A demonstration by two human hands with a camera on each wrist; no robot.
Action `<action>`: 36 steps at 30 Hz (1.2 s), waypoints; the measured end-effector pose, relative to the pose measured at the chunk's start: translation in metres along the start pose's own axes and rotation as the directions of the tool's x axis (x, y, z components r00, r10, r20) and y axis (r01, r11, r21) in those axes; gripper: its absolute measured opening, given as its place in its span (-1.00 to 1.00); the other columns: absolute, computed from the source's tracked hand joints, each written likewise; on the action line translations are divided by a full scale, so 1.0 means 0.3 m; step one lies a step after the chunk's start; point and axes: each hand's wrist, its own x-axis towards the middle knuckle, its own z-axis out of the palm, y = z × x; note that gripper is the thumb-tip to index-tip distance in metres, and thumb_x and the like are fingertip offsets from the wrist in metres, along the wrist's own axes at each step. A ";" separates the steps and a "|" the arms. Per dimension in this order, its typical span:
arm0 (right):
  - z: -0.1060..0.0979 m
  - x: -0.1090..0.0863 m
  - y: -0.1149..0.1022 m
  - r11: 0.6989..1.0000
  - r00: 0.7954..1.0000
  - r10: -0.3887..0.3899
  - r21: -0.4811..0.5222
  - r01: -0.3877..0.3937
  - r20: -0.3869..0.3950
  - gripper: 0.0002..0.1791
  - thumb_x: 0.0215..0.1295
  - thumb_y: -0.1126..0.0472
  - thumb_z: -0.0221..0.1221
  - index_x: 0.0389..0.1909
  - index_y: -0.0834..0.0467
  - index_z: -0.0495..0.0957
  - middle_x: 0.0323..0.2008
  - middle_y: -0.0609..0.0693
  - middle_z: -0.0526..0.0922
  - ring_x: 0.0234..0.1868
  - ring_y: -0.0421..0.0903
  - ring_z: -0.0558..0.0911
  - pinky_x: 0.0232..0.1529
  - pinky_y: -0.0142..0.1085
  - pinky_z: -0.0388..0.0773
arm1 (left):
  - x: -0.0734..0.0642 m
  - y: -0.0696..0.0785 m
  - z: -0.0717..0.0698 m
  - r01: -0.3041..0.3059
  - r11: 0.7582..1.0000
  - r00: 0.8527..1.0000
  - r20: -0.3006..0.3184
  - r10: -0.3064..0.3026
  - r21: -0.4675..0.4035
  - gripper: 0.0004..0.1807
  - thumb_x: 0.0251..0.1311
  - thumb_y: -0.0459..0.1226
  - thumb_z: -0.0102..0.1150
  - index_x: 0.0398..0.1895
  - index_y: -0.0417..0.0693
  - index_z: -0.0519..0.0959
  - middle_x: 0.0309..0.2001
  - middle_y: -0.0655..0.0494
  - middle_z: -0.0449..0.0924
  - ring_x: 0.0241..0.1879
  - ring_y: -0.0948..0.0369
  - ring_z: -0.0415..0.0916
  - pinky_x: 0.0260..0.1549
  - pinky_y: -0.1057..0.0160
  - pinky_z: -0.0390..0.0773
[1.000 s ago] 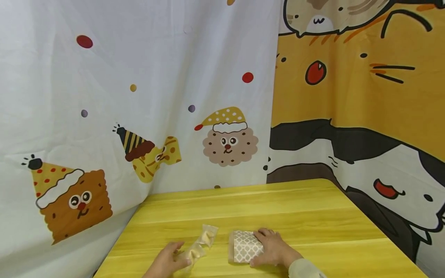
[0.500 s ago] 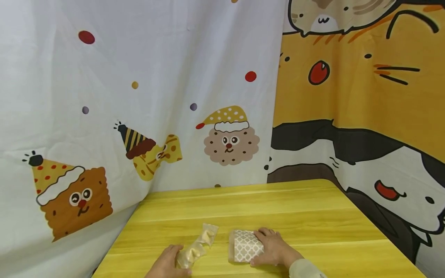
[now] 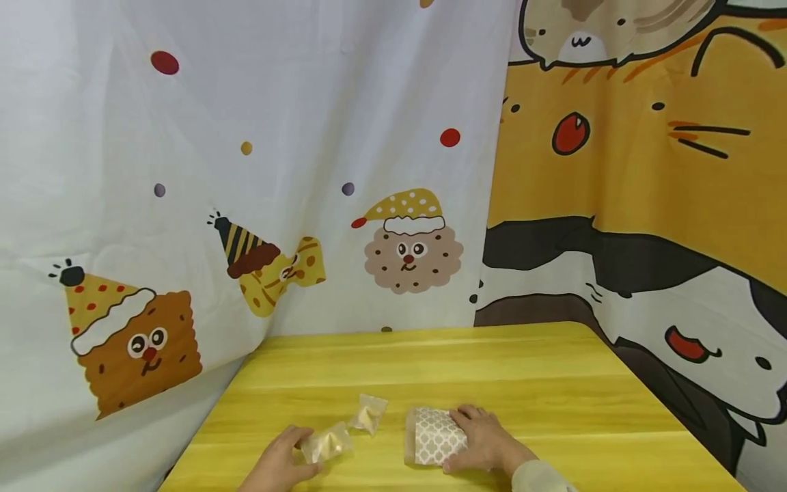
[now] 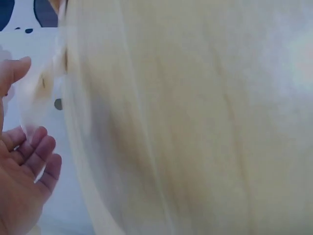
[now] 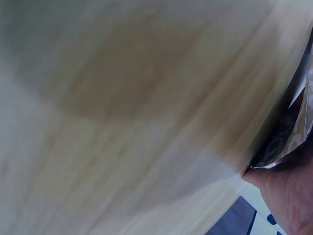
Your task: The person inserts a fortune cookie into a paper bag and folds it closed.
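My left hand point(image 3: 279, 461) holds a small clear-wrapped packet point(image 3: 328, 444) with a pale yellow piece inside, at its left end. In the left wrist view the packet point(image 4: 38, 93) is blurred between the thumb and fingertips. A second clear-wrapped packet point(image 3: 369, 414) lies on the table just beyond it, to the right. My right hand point(image 3: 486, 441) grips the right side of a small bag point(image 3: 438, 437) with a white-and-beige lattice print and a plain tan left edge. In the right wrist view, the thumb lies along the bag's point(image 5: 299, 132) open, dark-looking edge.
The yellow wood-grain table point(image 3: 430, 362) spans the foreground. White cartoon-print cloth point(image 3: 295, 137) hangs behind and to the left, and an orange cat-print cloth point(image 3: 615, 178) hangs at the right.
My left hand has drawn the nearer packet leftward, so a gap now separates it from the farther packet. The right hand and bag have stayed in place; the head view has shifted slightly.
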 end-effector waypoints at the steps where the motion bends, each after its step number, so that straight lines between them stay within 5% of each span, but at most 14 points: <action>1: 0.004 -0.003 0.002 1.000 1.000 0.000 0.002 0.000 0.003 0.21 -0.11 -0.47 0.35 0.41 0.28 0.29 0.32 0.26 0.31 0.32 0.37 0.26 0.24 0.42 0.10 | -0.001 0.002 0.000 -0.005 1.000 1.000 0.002 0.005 -0.009 -0.22 0.08 -0.01 0.46 0.21 -0.37 0.44 -0.06 0.00 0.49 -0.12 0.05 0.41 -0.28 0.03 0.53; 17: 0.002 -0.003 0.000 0.999 1.000 -0.015 0.030 0.015 -0.008 0.20 -0.10 -0.46 0.35 0.41 0.27 0.30 0.33 0.25 0.30 0.33 0.37 0.25 0.26 0.40 0.09 | 0.112 0.150 0.124 -0.226 0.974 0.973 0.046 0.225 0.017 -0.30 0.15 0.00 0.40 0.27 -0.20 0.46 0.00 0.23 0.48 -0.02 0.17 0.40 -0.14 0.12 0.52; 29: -0.008 -0.009 0.000 1.000 1.000 -0.011 0.025 0.011 -0.005 0.21 -0.10 -0.45 0.37 0.42 0.29 0.28 0.33 0.25 0.30 0.33 0.37 0.24 0.25 0.42 0.08 | 0.188 0.198 0.225 -0.253 0.967 0.962 0.118 0.247 0.037 -0.26 0.12 -0.05 0.43 0.30 -0.22 0.43 0.01 0.23 0.42 -0.04 0.18 0.37 -0.14 0.19 0.53; 36: 0.001 -0.008 0.007 1.000 1.000 -0.012 0.010 0.012 -0.017 0.23 -0.13 -0.47 0.36 0.41 0.29 0.30 0.32 0.24 0.32 0.33 0.36 0.25 0.26 0.42 0.08 | 0.235 0.237 0.269 -0.296 0.948 0.949 0.150 0.277 0.118 -0.30 0.06 -0.08 0.46 0.25 -0.19 0.47 -0.01 0.28 0.44 -0.02 0.25 0.42 0.01 0.12 0.52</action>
